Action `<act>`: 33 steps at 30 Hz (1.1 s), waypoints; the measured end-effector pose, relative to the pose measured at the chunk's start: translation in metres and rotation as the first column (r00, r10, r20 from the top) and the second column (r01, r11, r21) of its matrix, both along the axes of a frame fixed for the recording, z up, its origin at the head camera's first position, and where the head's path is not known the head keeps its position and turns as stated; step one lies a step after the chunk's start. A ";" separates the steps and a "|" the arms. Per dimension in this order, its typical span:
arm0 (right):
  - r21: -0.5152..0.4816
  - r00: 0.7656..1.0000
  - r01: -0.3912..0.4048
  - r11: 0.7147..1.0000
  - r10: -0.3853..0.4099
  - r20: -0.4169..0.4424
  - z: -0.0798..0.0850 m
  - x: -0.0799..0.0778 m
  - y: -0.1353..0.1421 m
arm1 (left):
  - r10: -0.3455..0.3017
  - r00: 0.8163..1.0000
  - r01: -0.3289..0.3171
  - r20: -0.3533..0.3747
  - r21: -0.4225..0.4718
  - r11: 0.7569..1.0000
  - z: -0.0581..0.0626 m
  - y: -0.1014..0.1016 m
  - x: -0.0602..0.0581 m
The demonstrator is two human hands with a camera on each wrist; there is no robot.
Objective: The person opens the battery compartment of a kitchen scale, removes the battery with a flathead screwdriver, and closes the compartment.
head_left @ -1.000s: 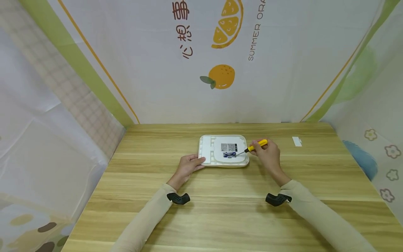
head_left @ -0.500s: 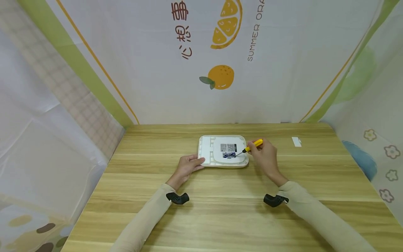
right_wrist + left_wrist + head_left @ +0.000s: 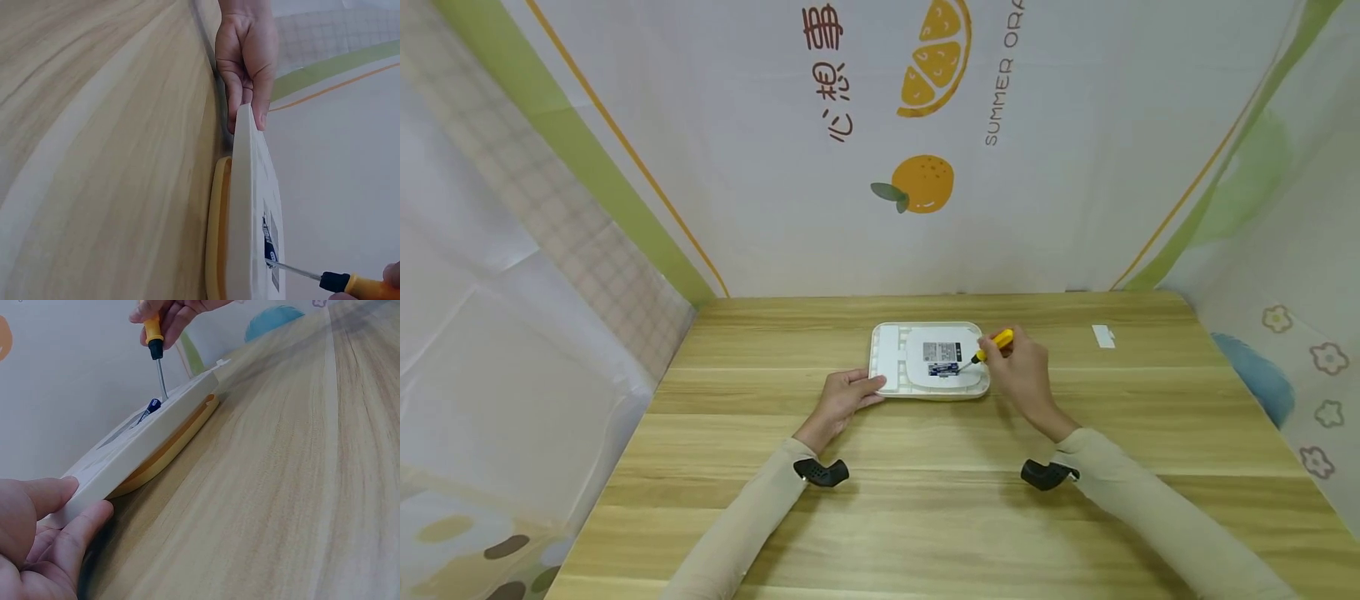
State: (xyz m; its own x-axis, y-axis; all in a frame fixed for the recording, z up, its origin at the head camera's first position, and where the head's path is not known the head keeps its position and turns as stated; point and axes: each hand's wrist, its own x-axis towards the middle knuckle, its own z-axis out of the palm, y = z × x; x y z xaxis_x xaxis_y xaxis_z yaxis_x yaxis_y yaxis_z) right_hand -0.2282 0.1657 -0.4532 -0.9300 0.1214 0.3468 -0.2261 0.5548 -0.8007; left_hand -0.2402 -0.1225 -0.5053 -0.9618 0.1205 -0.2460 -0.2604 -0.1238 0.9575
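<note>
A white plastic device (image 3: pixel 889 358) with rounded corners lies underside up on the wooden table, its lower part yellow in the wrist views. My left hand (image 3: pixel 841 402) holds its left front corner, thumb on top and fingers beneath. Blue batteries (image 3: pixel 943 369) show in its uncovered compartment, below a printed label. My right hand (image 3: pixel 1024 375) grips a screwdriver (image 3: pixel 1003 337) by its yellow and black handle. The screwdriver's metal tip reaches down to the right end of the batteries. In the left wrist view, one battery (image 3: pixel 150 410) tilts with an end raised above the white surface.
A small white battery cover (image 3: pixel 1103 337) lies on the table (image 3: pixel 925 517) at the back right. Behind the table hangs a white curtain (image 3: pixel 775 208) printed with oranges and lettering. Printed cloth also borders both sides.
My right hand has shifted slightly left with the screwdriver, and the handle has come nearer the device. The left hand keeps its hold on the corner.
</note>
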 end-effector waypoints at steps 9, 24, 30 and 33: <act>-0.178 0.996 0.021 0.984 -0.005 0.087 -0.010 -0.001 0.009 | -0.001 1.000 0.001 0.012 0.009 1.000 -0.002 -0.001 0.000; -0.334 0.972 0.081 0.939 0.000 0.235 -0.018 -0.004 0.023 | -0.007 1.000 0.007 0.010 -0.007 1.000 0.001 -0.001 0.000; -0.409 0.962 0.119 0.905 -0.004 0.271 -0.020 -0.004 0.024 | -0.004 1.000 0.004 0.012 -0.004 1.000 0.000 -0.001 -0.001; -0.434 0.959 0.131 0.891 -0.004 0.283 -0.021 -0.005 0.024 | -0.002 1.000 0.002 0.011 -0.005 1.000 0.001 -0.001 0.000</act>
